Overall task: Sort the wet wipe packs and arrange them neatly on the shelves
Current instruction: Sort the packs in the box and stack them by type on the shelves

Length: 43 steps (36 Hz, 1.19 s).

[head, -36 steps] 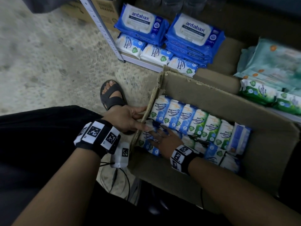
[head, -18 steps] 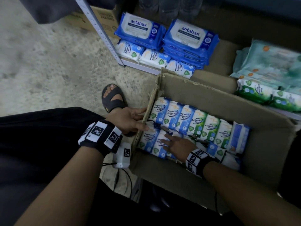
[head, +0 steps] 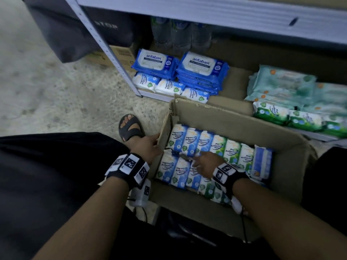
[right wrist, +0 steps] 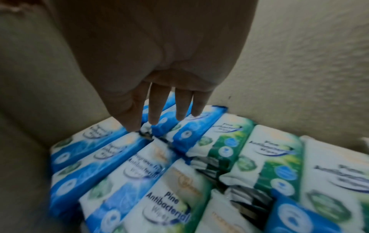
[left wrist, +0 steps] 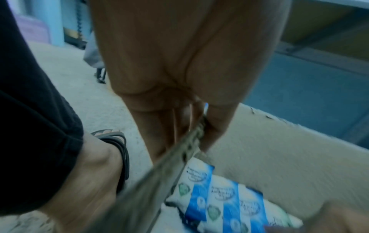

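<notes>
A cardboard box (head: 231, 117) on the floor holds two rows of blue and green wet wipe packs (head: 189, 141). My left hand (head: 148, 147) grips the box's left wall (left wrist: 191, 138), thumb inside and fingers outside. My right hand (head: 202, 162) is inside the box with straight fingers (right wrist: 155, 110), their tips on the blue packs (right wrist: 179, 126) between the rows; it holds nothing. On the low shelf (head: 154, 94) lie blue antabax packs (head: 155, 62) and small blue packs (head: 169, 87) at the left, with pale and green packs (head: 281, 87) at the right.
A grey shelf post (head: 105, 47) rises at the left, an upper shelf rail (head: 225, 14) overhead. Clear bottles (head: 178, 34) stand at the shelf's back. My sandalled foot (head: 129, 128) is left of the box, beside a brown carton (head: 112, 55). Concrete floor (head: 47, 91) spreads left.
My right hand has slid right and farther into the box, from the near-left packs to the gap between rows. The left hand keeps hold of the box wall. The view tilted up.
</notes>
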### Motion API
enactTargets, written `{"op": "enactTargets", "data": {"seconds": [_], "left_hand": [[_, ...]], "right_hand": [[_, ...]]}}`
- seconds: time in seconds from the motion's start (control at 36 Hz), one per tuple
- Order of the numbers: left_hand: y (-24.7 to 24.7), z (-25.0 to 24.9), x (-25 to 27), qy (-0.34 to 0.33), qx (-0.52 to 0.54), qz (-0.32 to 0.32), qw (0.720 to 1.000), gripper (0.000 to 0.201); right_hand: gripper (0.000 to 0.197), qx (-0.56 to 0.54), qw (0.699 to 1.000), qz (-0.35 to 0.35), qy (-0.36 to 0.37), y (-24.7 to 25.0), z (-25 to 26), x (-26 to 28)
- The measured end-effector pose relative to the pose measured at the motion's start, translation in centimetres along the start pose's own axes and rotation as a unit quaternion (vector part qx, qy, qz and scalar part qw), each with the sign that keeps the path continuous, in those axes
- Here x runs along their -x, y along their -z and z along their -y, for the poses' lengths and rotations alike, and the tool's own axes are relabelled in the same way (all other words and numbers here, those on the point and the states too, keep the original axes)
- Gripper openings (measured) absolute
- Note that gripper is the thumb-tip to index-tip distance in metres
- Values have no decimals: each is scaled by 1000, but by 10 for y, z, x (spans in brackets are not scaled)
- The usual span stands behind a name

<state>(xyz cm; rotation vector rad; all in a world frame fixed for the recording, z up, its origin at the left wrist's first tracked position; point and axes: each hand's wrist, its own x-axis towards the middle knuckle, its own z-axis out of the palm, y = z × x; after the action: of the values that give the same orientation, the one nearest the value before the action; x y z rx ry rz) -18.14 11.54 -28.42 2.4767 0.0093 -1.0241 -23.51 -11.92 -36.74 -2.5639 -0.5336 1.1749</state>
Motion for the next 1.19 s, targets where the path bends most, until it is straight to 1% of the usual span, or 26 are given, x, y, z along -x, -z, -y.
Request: {"op": "enactTargets", "data": {"seconds": [0.06,0.14,0.22,0.28,0.31,0.36,0.42,0.44,0.5,0.53,0.56,0.61,0.64,0.69,0.75,0.78,0.83,0.89,0.94,1.0,1.08,1.14,1.19], "left_hand": [[-6,-2,3,-2,-13,-30,999,53],[-10,-8,10,5,-1,-69,998,50],[-11,-16,16,9,-10,-136,991,39],[-13,-20,15,7,4,-174,985,31],[-14,-22,15,6,6,-193,981,28],[-17,-34,16,10,-16,-225,974,29],[-21,-52,19,17,-49,-243,969,32],[-23,-62,21,11,-64,-244,968,29],[-31,-78,20,-27,-111,-240,964,21],[-36,-85,18,-36,-133,-231,963,21],[-41,-92,17,-38,-143,-223,963,25],[-54,-104,12,-38,-132,-197,971,34],[-60,-111,9,-40,-120,-172,977,36],[-77,-120,2,-69,-96,-107,987,37],[-95,-128,-3,-87,-71,-43,993,32],[-104,-130,-6,-91,-62,-21,994,29],[-123,-132,-11,-93,-73,11,993,25],[-140,-133,-16,-85,-99,48,990,25],[-155,-133,-22,-80,-124,88,985,27],[-167,-135,-30,-62,-129,130,981,29],[-184,-137,-42,-40,-97,217,971,47],[-194,-139,-47,-27,-96,224,970,54],[-205,-140,-52,-19,-83,213,973,53]], "right_hand": [[31,-44,998,-4,-38,6,-8,10],[30,-81,993,-34,-84,8,-22,29],[27,-101,984,-60,-130,3,-34,47],[24,-109,977,-74,-167,1,-41,57],[25,-107,974,-76,-185,0,-44,62],[30,-109,967,-82,-215,-3,-51,71],[34,-125,959,-99,-235,-6,-58,79],[35,-135,954,-110,-245,-7,-61,83],[34,-149,945,-124,-264,-9,-66,90],[35,-153,942,-130,-269,-10,-69,93],[37,-154,940,-141,-271,-12,-72,96],[41,-169,932,-154,-281,-14,-78,103],[43,-181,927,-157,-289,-14,-81,105],[45,-205,916,-159,-306,-14,-87,111],[44,-228,908,-154,-315,-15,-94,115],[43,-237,905,-155,-318,-17,-97,116],[40,-260,895,-162,-323,-20,-103,118],[40,-282,884,-169,-331,-24,-109,118],[45,-304,873,-168,-343,-27,-114,118],[50,-320,868,-155,-346,-31,-120,116],[49,-326,867,-144,-349,-35,-126,110],[47,-313,866,-146,-361,-38,-128,104],[47,-303,865,-154,-368,-41,-127,99]]}}
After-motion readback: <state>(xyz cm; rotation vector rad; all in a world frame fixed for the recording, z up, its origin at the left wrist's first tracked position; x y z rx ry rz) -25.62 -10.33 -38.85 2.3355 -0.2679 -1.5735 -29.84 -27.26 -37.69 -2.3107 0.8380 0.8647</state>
